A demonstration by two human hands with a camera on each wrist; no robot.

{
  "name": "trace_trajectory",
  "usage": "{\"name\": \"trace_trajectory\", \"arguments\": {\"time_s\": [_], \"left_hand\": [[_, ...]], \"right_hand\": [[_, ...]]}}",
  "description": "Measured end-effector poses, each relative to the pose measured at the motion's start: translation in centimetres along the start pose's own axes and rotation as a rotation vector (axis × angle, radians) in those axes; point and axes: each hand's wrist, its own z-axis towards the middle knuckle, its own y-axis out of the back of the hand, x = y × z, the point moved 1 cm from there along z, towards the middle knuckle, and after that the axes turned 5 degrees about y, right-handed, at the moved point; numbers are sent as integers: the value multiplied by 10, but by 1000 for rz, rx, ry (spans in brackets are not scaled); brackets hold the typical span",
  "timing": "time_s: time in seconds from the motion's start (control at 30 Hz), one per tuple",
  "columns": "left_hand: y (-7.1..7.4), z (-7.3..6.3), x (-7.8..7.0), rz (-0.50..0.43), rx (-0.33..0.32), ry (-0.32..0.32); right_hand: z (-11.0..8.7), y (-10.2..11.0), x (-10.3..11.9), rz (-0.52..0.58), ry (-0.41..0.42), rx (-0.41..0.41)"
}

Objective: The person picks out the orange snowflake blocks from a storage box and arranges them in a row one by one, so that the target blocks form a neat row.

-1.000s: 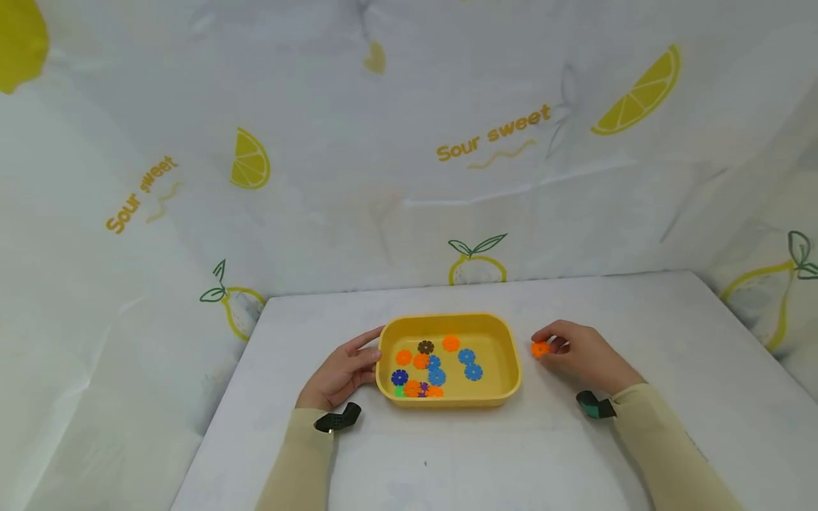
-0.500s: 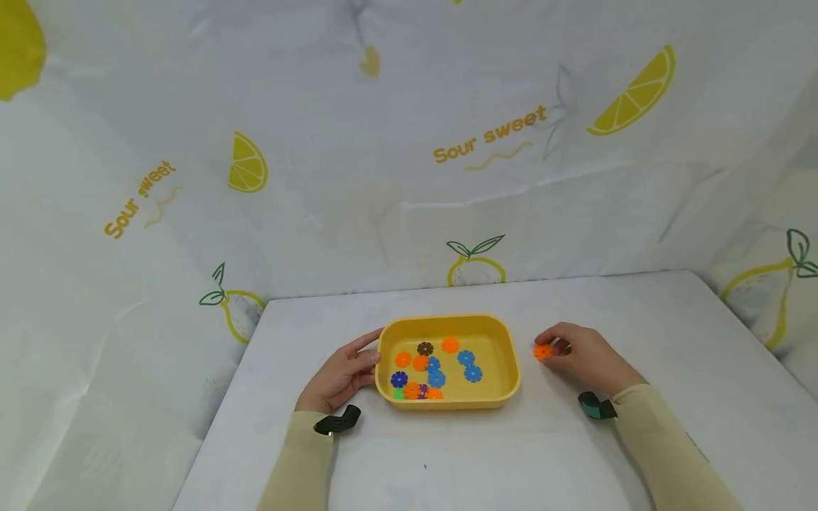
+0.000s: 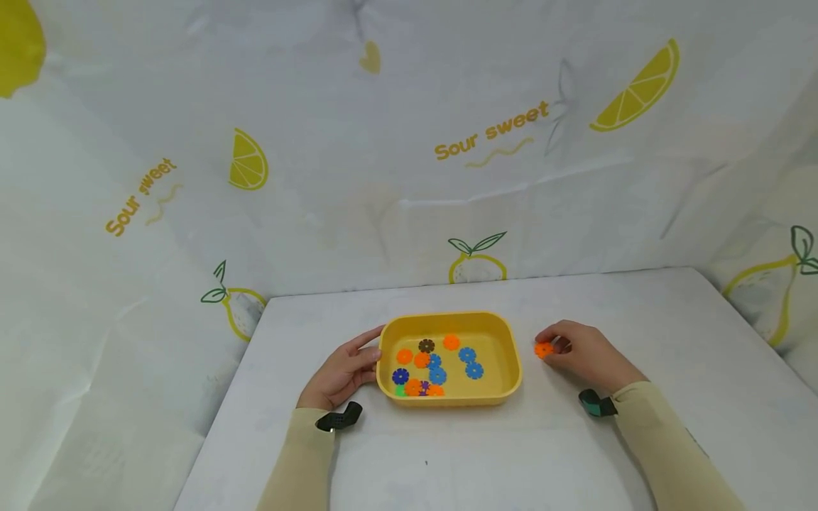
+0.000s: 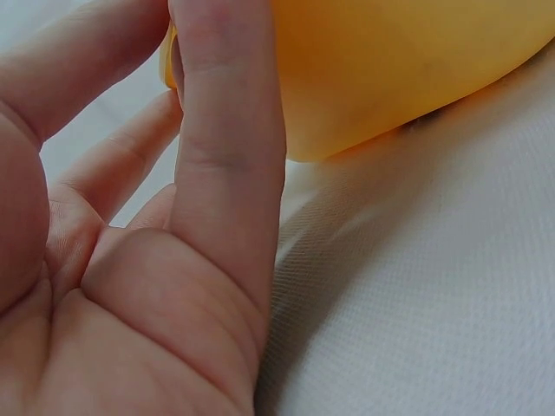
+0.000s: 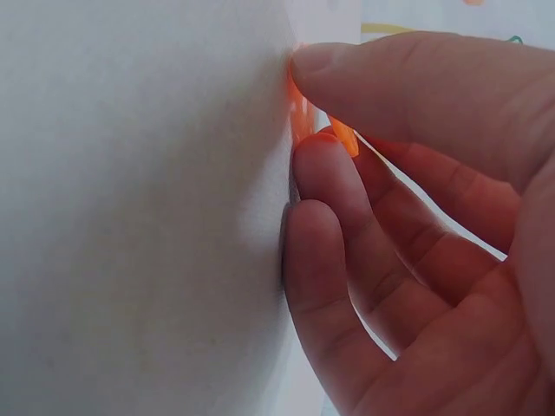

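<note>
A shallow yellow plastic tray (image 3: 476, 402) sits on the table. My left hand (image 3: 341, 375) holds its left side, thumb at the rim and fingers along the outer wall. In the left wrist view the fingers (image 4: 227, 113) overlap the tray wall (image 4: 390, 69). To the right of the tray, my right hand (image 3: 586, 355) pinches an orange snowflake building disc (image 3: 543, 350) close over the table. Seen from the right wrist, thumb and fingertips surround the orange plastic (image 5: 344, 137), mostly hiding it.
Several notched discs lie in the tray: orange ones (image 3: 451, 342), blue ones (image 3: 474, 371), a brown one (image 3: 426, 345), a dark blue one (image 3: 400, 376). A small green piece (image 3: 400, 391) shows at its front left. A lemon-print cloth (image 3: 358, 234) hangs behind the white table (image 3: 486, 461).
My right hand, with the orange disc, has shifted very slightly to the right, away from the tray. The left hand keeps its hold on the tray, and the other discs lie as before.
</note>
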Motion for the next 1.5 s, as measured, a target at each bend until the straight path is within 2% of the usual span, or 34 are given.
{"name": "trace_trajectory", "arguments": {"time_s": [0.47,0.77,0.93,1.1,1.33,1.5], "left_hand": [[0,0,-1,-9,-3,6],[-2,-2,-3,-28,19,9],[-2,-2,-4,-27,25,0],[2,-1,-2,-25,30,6],[3,-1,-1,-8,24,2],[4,1,-3,7,21,2]], "right_hand": [[-1,1,1,-12,-15,16],[0,13,10,-21,-26,27],[15,21,42,-68,53,29],[39,22,82,-92,141,72],[72,-1,132,-150,247,207],[86,-20,154,-219,262,310]]}}
